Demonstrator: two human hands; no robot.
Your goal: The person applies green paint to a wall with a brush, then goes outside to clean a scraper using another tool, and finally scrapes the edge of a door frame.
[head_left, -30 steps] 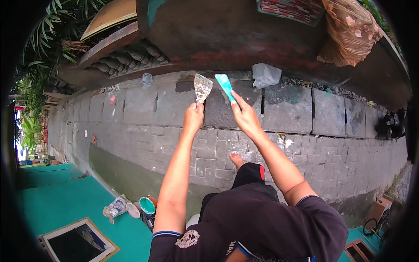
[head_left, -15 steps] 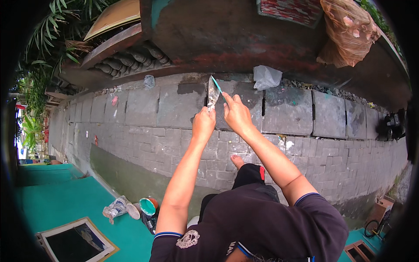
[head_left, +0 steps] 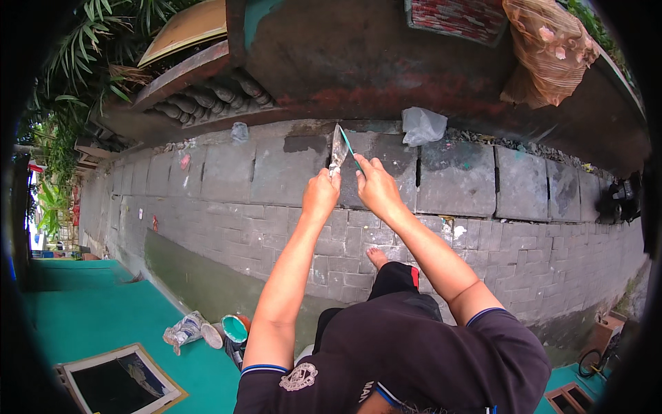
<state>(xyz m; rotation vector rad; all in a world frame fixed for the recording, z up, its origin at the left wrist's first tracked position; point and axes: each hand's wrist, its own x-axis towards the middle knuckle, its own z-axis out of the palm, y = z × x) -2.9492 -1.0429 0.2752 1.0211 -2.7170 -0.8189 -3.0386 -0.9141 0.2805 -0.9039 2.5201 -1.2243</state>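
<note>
My left hand (head_left: 321, 196) is closed round the handle of a putty knife (head_left: 338, 149), whose broad blade is smeared with pale and dark residue and points away from me. My right hand (head_left: 378, 188) grips a thin tool with a teal edge (head_left: 347, 140); it looks like a second scraper seen nearly edge-on, its handle hidden in my fingers. The two blades lean together and meet or overlap near their far tips. Both hands are held out in front of me over the pavement, a short gap between them.
Beyond the grey paving slabs (head_left: 455, 183) runs a dark wall (head_left: 331, 62). A clear plastic bag (head_left: 423, 126) lies at its foot, and an orange-brown bag (head_left: 548, 58) hangs on it. An open container of teal paint (head_left: 234, 329) stands behind me at left by the teal wall (head_left: 89, 303). My bare foot (head_left: 376, 257) is below.
My right hand has drawn slightly nearer to me, its teal-edged tool sliding along the putty knife's blade. My left hand has barely moved, and both hands keep their grip.
</note>
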